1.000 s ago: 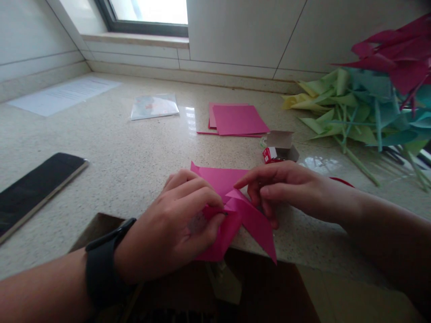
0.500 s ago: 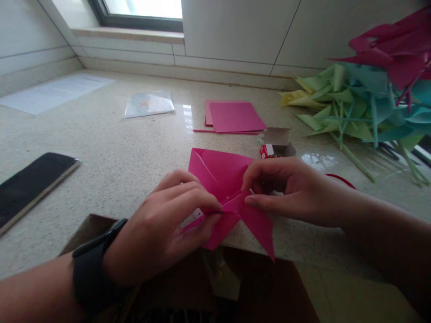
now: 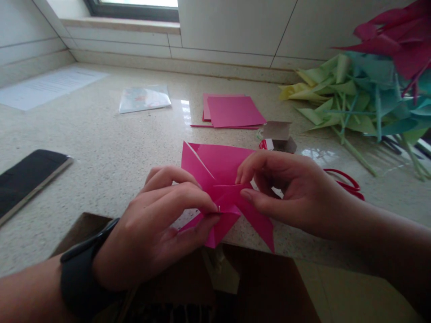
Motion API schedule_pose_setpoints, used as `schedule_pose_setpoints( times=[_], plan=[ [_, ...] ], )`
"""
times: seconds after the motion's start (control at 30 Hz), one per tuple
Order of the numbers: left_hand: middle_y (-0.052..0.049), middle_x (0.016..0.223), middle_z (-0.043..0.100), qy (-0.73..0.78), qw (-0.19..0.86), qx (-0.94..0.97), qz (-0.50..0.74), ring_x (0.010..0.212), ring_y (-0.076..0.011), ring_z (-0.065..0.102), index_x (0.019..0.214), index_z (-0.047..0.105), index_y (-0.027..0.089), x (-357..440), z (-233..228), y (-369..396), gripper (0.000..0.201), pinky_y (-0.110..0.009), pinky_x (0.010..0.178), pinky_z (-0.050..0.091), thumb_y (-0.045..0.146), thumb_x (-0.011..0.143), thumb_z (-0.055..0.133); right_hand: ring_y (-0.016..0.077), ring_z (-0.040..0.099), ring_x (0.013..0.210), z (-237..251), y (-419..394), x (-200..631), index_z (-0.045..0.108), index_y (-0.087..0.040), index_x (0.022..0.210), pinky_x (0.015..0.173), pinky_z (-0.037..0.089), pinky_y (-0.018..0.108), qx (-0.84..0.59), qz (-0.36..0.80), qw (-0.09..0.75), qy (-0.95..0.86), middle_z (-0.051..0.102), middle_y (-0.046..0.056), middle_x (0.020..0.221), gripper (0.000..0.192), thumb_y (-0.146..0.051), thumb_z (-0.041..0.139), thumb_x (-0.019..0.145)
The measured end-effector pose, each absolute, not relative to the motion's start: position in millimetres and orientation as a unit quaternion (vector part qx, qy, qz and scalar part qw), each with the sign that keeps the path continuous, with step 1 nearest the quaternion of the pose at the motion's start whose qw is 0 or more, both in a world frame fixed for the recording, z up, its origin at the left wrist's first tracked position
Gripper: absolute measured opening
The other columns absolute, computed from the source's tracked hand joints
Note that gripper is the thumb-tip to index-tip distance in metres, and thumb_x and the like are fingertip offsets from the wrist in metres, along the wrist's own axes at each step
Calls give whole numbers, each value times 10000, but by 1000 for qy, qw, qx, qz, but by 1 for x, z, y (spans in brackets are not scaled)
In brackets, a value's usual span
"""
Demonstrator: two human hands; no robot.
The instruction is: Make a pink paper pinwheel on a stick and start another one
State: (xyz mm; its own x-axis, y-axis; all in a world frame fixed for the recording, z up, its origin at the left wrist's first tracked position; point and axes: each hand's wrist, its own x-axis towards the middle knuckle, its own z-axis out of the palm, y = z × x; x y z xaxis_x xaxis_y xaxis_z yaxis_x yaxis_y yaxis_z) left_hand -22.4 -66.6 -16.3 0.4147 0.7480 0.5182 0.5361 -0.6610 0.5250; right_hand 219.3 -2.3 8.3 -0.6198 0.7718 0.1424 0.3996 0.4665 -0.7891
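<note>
A pink paper pinwheel (image 3: 218,172) is half folded at the near edge of the speckled counter (image 3: 117,148). My left hand (image 3: 158,224) pinches its centre, where a small pin shows at my fingertips. My right hand (image 3: 286,188) holds one flap's corner and bends it toward that centre. A black watch sits on my left wrist. The pinwheel's lower points hang past the counter edge.
Pink paper sheets (image 3: 232,111) lie behind, beside a small open box (image 3: 279,137). Finished green, teal and pink pinwheels (image 3: 370,94) pile up at the right, with red scissors (image 3: 346,181) near my right wrist. A black phone (image 3: 30,172), a plastic sleeve (image 3: 144,98) and a white sheet (image 3: 50,83) lie left.
The pinwheel has risen and tilted up toward me. My right hand went from pressing on the paper to pinching a flap corner and drawing it to the centre.
</note>
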Motion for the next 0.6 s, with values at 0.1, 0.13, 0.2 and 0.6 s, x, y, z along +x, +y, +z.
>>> schedule_pose_setpoints(
  times=[0.1,0.13,0.2,0.6],
  plan=[
    [10,919,715,382,143,832,375,945,-184,567,1022,629,247,-23,-16,-67,206,-354,818,455,112,883,699,93,442,536,7,-3,219,613,-213,874,437,349,249,-355,376,253,-818,623,-4,803,81,-229,684,839],
    [13,912,717,381,139,834,374,943,-185,564,1020,628,248,-23,-15,-67,201,-356,817,454,114,886,697,90,444,537,7,-3,219,615,-210,875,436,352,246,-351,376,253,-819,627,-3,816,77,-215,682,838],
    [19,903,722,380,132,838,369,934,-184,560,1016,625,248,-22,-13,-66,186,-358,816,449,122,896,691,87,455,549,7,-4,218,620,-205,874,446,369,238,-338,371,255,-826,634,-4,826,78,-191,685,835],
    [19,919,728,371,112,846,366,928,-188,571,1017,631,243,-21,-11,-65,166,-369,831,433,127,907,676,100,537,636,11,-10,217,637,-210,941,513,449,231,-300,379,246,-840,679,1,904,66,-196,676,889]
  ],
)
